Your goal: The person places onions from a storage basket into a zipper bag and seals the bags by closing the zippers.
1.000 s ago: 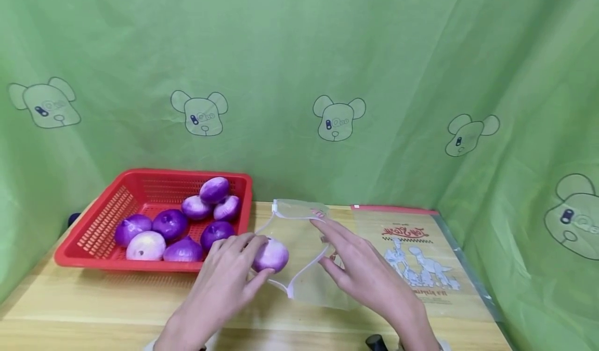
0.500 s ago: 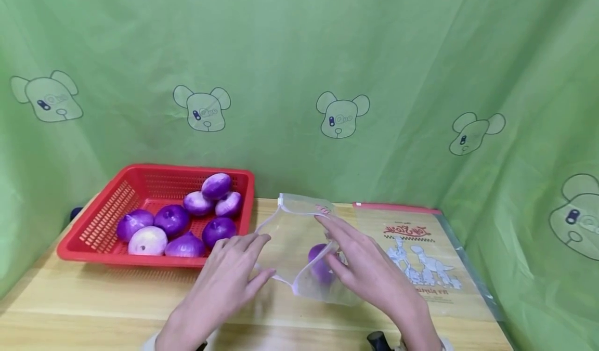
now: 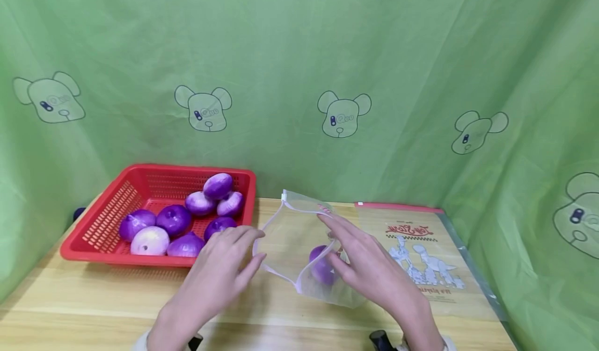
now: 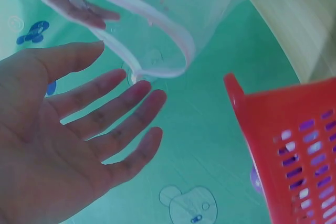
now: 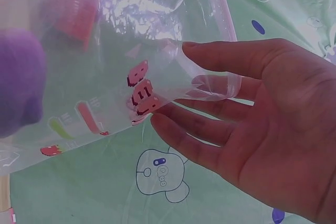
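Observation:
A clear zip bag gapes toward the left, its white zip edge spread wide. Inside it lies one purple onion, which also shows through the plastic in the right wrist view. My right hand pinches the near-right edge of the bag's mouth between thumb and fingers. Left of the mouth is my left hand, its fingers spread and holding nothing; the left wrist view shows the palm facing the bag's zip edge. Several purple onions sit in a red plastic basket beyond the left hand.
A second flat bag with a pink zip strip and dinosaur print lies on the wooden table at the right. Green curtain with mouse-head drawings encloses the back and sides.
The left hand let go of the onion, which went into the zip bag and now lies toward its right. Since then the left hand has drawn back slightly left. The right hand keeps its hold.

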`<state>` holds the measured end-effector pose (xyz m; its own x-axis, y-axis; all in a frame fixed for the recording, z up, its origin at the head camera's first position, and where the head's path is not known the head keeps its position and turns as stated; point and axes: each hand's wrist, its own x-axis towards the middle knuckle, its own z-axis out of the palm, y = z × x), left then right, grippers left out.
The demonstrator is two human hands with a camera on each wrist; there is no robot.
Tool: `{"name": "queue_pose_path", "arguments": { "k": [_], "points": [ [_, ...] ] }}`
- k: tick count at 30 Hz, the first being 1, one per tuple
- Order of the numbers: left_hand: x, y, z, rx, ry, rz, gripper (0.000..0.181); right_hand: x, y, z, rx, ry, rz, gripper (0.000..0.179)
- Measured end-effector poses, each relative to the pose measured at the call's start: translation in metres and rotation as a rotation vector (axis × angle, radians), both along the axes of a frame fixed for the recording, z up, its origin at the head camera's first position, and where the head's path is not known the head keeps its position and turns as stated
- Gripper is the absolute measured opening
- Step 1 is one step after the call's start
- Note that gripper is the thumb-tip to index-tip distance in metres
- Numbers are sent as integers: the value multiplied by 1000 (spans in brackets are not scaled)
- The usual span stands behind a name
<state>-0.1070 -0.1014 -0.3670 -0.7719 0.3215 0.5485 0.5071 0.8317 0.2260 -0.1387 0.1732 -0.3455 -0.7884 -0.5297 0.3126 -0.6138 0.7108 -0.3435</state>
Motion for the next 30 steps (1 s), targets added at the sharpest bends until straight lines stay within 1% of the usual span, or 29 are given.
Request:
{"name": "queue_pose_path", "arguments": {
  "k": [5, 9, 13, 16, 20, 24, 30],
  "points": [
    [-6, -12, 2, 49, 17, 3, 27, 0, 0, 0, 1, -8, 0, 75],
    [-13, -28, 2, 84, 3, 15, 27, 0, 0, 0, -3, -8, 2, 75],
    [-20, -45, 0, 109, -44, 75, 29, 0, 0, 0, -2, -6, -1, 75],
    [-24, -55, -5, 130, -88, 117, 30, 0, 0, 0, -1, -7, -2, 75],
    [-31, -62, -13, 144, -118, 138, 30, -1, 1, -1, -2, -7, 3, 76],
    [-37, -69, -21, 121, -149, 153, 31, -1, 1, -2, 1, -6, 3, 76],
    [-42, -89, -25, 124, -231, 202, 35, -2, 1, -2, 11, -6, -5, 75]
  ]
}}
